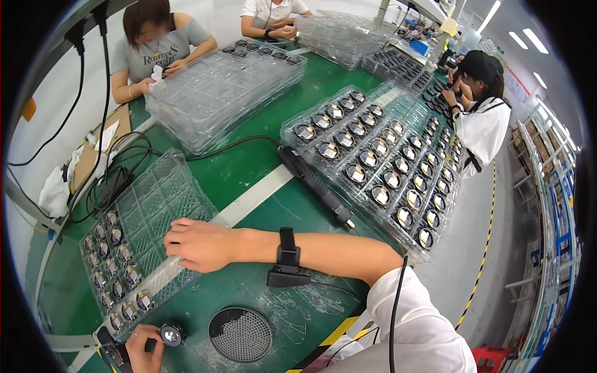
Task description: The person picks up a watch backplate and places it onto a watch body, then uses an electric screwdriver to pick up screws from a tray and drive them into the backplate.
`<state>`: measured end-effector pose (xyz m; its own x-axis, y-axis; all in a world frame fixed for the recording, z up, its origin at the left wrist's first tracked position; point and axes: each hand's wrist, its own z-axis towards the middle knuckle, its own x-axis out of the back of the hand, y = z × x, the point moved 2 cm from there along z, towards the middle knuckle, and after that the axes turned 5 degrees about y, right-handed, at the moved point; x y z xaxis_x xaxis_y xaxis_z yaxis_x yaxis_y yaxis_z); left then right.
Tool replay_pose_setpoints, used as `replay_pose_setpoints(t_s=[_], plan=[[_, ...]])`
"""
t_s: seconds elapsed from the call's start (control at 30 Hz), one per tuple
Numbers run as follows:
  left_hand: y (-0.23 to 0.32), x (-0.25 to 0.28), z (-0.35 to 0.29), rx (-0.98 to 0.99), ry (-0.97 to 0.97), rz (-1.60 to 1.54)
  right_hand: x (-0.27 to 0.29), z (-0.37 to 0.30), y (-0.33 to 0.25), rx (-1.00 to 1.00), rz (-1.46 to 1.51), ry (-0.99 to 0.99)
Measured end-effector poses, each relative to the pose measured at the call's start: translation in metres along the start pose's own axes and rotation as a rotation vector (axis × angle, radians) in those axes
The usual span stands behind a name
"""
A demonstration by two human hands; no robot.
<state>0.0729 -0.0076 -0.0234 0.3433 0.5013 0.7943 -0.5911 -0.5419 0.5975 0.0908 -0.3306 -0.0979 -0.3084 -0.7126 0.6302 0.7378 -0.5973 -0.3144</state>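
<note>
Near the front left edge, my left hand (144, 349) pinches a small round black part (171, 335) with a shiny centre. My right hand (202, 246) reaches across to a clear plastic tray (163, 180), its fingers bent down at the tray's compartments. Whatever lies under those fingers is hidden. Several round metallic parts (111, 267) fill the tray's left and near pockets. Between my right forearm and the table's front edge lies a round black dish (240, 334) with a grey perforated face.
A black electric screwdriver (316, 188) lies beyond my right forearm, its cable running left. To its right, a large clear tray (348, 133) carries rows of round parts. Stacked clear trays (217, 93) stand farther back. Co-workers (482, 105) sit around the green table (261, 171).
</note>
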Motion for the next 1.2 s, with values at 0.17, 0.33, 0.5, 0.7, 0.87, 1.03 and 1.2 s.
replay_pose_setpoints(t_s=[0.17, 0.33, 0.5, 0.7, 0.87, 1.03, 1.2], plan=[[0.004, -0.006, -0.001, 0.01, 0.084, -0.008, 0.003, 0.0, -0.002, -0.033, 0.001, -0.023], [0.008, -0.004, -0.001, 0.012, 0.062, -0.015, 0.009, 0.002, -0.005, -0.054, 0.011, -0.056], [0.008, -0.005, 0.0, 0.036, 0.066, -0.01, 0.011, 0.003, -0.006, -0.098, 0.031, -0.147], [0.007, -0.003, -0.003, 0.084, 0.087, 0.013, 0.014, 0.009, -0.006, -0.118, 0.018, -0.198], [0.01, -0.002, 0.003, 0.022, 0.074, 0.059, 0.018, 0.005, -0.008, -0.148, 0.0, -0.214], [0.009, -0.001, 0.002, 0.007, 0.063, 0.039, 0.013, 0.007, -0.011, -0.077, 0.025, -0.155], [0.009, -0.005, -0.004, -0.03, 0.038, -0.015, 0.018, 0.013, -0.012, -0.131, 0.012, -0.237]])
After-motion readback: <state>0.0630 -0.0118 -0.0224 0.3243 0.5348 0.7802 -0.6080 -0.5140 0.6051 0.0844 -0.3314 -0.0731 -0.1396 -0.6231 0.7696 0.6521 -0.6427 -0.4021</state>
